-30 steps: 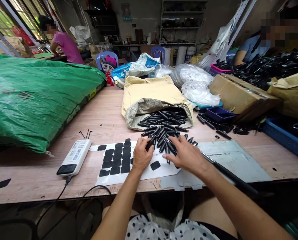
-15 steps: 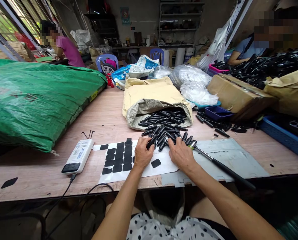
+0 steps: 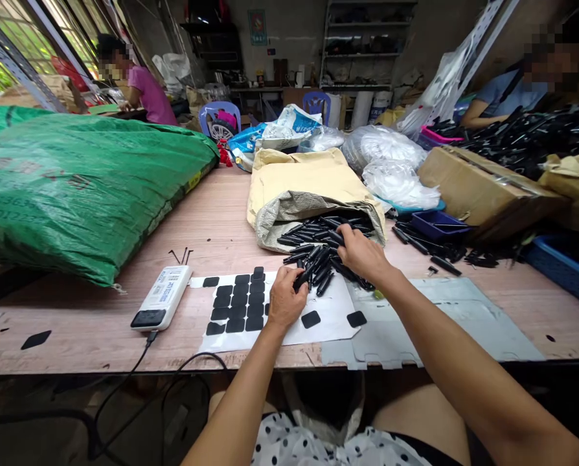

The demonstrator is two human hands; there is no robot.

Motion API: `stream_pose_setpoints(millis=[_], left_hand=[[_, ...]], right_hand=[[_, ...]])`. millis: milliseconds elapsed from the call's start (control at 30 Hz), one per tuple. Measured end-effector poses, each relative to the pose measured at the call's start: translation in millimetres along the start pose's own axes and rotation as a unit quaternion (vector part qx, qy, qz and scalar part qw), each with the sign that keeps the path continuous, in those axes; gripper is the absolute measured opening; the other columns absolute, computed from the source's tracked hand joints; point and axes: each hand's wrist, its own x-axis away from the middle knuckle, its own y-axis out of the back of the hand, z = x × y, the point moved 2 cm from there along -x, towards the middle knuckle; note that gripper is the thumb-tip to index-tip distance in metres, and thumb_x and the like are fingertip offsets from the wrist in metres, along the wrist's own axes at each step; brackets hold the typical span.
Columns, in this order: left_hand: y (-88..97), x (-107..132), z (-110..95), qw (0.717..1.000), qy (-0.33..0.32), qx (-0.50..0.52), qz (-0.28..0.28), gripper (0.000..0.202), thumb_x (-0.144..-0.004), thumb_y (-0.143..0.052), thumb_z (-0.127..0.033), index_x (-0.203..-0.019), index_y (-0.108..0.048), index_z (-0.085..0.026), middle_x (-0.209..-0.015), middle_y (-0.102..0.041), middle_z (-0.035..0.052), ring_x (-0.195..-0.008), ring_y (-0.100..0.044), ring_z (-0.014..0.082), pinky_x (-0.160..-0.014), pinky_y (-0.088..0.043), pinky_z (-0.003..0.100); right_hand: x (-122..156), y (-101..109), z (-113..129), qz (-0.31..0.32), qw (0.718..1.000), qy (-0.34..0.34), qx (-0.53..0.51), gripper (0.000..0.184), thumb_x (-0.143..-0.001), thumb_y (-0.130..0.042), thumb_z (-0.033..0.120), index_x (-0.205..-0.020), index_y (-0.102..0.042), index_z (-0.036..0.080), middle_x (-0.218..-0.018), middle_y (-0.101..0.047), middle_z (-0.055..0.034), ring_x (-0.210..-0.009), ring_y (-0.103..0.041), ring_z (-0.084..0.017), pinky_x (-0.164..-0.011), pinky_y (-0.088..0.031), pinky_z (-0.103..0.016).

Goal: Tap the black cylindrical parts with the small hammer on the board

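My left hand point(image 3: 285, 299) rests on a white sheet point(image 3: 280, 314) of black stick-on pads point(image 3: 238, 302) and is closed round a black plastic piece point(image 3: 301, 279). Farther out, my right hand point(image 3: 363, 253) lies curled over a heap of black plastic pieces point(image 3: 318, 249) spilling from a tan sack point(image 3: 305, 182); what its fingers hold is hidden. Two loose pads point(image 3: 311, 319) lie on the sheet near my left wrist.
A white power bank point(image 3: 162, 297) with a cable lies left of the sheet. A big green sack point(image 3: 76, 184) fills the left side. A grey metal plate point(image 3: 445, 320) lies right. Cardboard box point(image 3: 484, 184), blue trays and clear bags stand behind. Two other people sit far back.
My right hand has moved from the near edge of the heap up toward the sack's mouth. The black rod that lay by it is now hidden under my arm. The left hand stayed put.
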Motion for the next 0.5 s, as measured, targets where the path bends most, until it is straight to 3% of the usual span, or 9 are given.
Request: stream_pose_setpoints(millis=[100,200,333,500], left_hand=[[0.4,0.0,0.3,1.0,0.0,0.002,0.003,0.032,-0.081,-0.064,-0.01,-0.11,-0.071,-0.022,-0.101,-0.062,0.0034,-0.084,-0.062,0.0163,-0.078,-0.054,0.03],[0.3,0.0,0.3,1.0,-0.007,0.0,0.002,0.036,-0.078,-0.062,-0.007,-0.109,-0.072,-0.023,-0.1,-0.061,0.003,-0.082,-0.061,0.0155,-0.076,-0.053,0.028],[0.1,-0.2,1.1,1.0,-0.007,0.001,-0.002,0.037,-0.077,-0.063,-0.007,-0.109,-0.073,-0.023,-0.098,-0.06,0.0026,-0.079,-0.059,0.0146,-0.071,-0.052,0.027],[1.7,-1.5,2.3,0.999,-0.003,0.026,0.018,0.036,-0.078,-0.066,-0.008,-0.109,-0.075,-0.023,-0.093,-0.06,0.0014,-0.08,-0.06,0.0146,-0.074,-0.052,0.027]], right_hand=[[-20.7,14.0,-0.9,-0.057,0.998,0.004,-0.017,0.064,-0.095,-0.055,0.043,-0.153,-0.037,0.025,-0.13,-0.057,-0.0165,-0.111,-0.062,-0.033,-0.092,-0.047,-0.042],[-9.8,16.4,-16.2,-0.109,0.993,0.0,-0.044,0.07,-0.094,-0.057,0.051,-0.156,-0.038,0.024,-0.135,-0.056,-0.017,-0.122,-0.057,-0.034,-0.097,-0.046,-0.042],[42.9,-0.3,-65.6,-0.096,0.991,-0.034,-0.083,0.054,-0.096,-0.05,0.054,-0.141,-0.056,0.025,-0.131,-0.062,-0.0128,-0.117,-0.06,-0.029,-0.094,-0.048,-0.038],[116.9,-42.5,-139.2,-0.049,0.995,-0.064,-0.053,0.05,-0.092,-0.052,0.057,-0.124,-0.068,0.023,-0.111,-0.067,-0.0115,-0.106,-0.063,-0.029,-0.092,-0.049,-0.04]])
